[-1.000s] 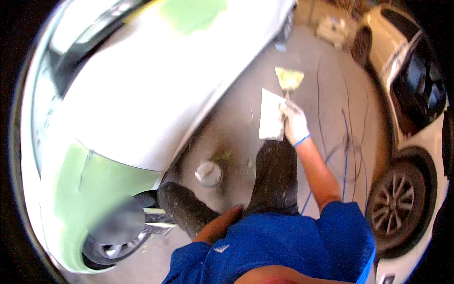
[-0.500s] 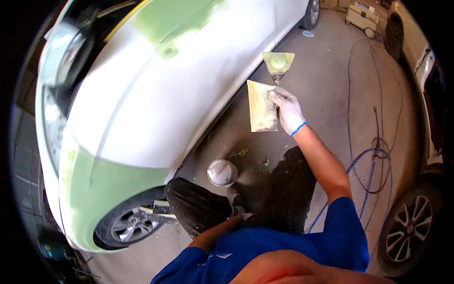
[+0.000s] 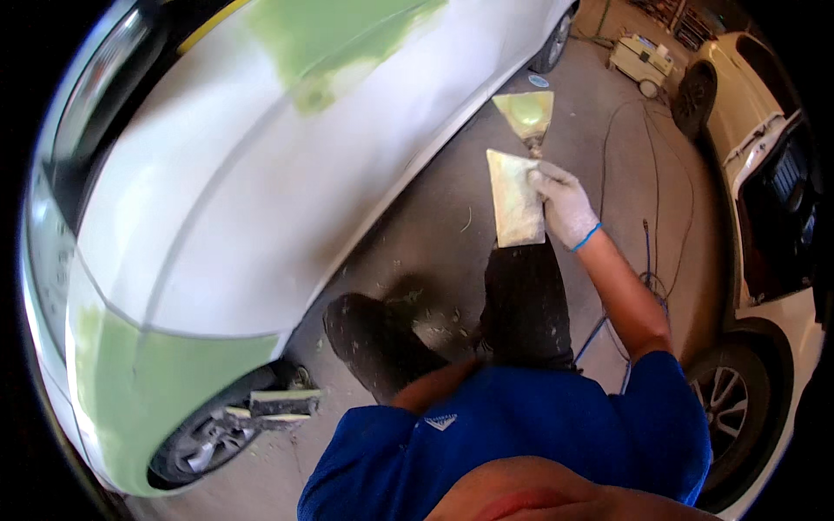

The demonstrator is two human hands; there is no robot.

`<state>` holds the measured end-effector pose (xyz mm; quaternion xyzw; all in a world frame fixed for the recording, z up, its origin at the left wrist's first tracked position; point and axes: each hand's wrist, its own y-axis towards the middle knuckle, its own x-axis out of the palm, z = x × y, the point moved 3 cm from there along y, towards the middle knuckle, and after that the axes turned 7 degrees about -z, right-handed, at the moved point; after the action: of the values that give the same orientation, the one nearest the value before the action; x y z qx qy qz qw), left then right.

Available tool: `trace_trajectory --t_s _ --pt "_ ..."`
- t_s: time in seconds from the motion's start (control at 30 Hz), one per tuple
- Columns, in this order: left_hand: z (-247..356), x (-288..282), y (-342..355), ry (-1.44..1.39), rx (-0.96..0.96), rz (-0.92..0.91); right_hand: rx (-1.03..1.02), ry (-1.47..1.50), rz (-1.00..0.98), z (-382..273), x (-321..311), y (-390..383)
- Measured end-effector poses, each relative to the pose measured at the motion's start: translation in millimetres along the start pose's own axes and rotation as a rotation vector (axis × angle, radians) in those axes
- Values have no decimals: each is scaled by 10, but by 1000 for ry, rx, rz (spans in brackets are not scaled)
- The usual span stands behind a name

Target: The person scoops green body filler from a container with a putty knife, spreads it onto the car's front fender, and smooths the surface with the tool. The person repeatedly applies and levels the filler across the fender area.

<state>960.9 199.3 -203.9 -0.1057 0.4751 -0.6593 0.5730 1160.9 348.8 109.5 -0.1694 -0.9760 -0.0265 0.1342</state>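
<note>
Right hand (image 3: 568,201) gripping plate (image 3: 518,207) and knife (image 3: 535,130), above floor (image 3: 430,234) near car (image 3: 234,234)'s lower edge | left hand hidden, grip can't be told | risk: putty (image 3: 526,108) could slide off if knife tips

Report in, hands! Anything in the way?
Right hand: gripping pale plate and green-smeared scraper. Left hand: at lap, fingers unclear. Blue hose: on floor, off to the right.

Right hand (image 3: 571,207), white-gloved, held a pale flat plate (image 3: 516,208) and a flared scraper (image 3: 533,132) carrying green paste (image 3: 526,109). Left forearm (image 3: 427,387) sat low by dark trousers (image 3: 526,300). White car (image 3: 261,208) with green patches (image 3: 161,373) stood left, wheeled machine (image 3: 641,61) upper right.
</note>
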Motion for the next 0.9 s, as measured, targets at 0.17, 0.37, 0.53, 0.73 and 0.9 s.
trace_trajectory --t_s 0.17,0.37,0.53,0.73,0.9 --pt "-58 -6 299 44 -45 215 -138 138 -22 200 -44 -326" --pt "-108 -992 -1164 -739 384 911 44 394 -420 470 413 -1351" --pt "781 -1561 -2723 -1242 1006 826 102 323 -796 279 605 -1746" --pt "1175 -1554 -3084 -1002 874 994 133 240 -841 339 623 -1757" --pt "1023 -1690 -3327 -936 706 1292 293 551 -572 298 417 -1545"
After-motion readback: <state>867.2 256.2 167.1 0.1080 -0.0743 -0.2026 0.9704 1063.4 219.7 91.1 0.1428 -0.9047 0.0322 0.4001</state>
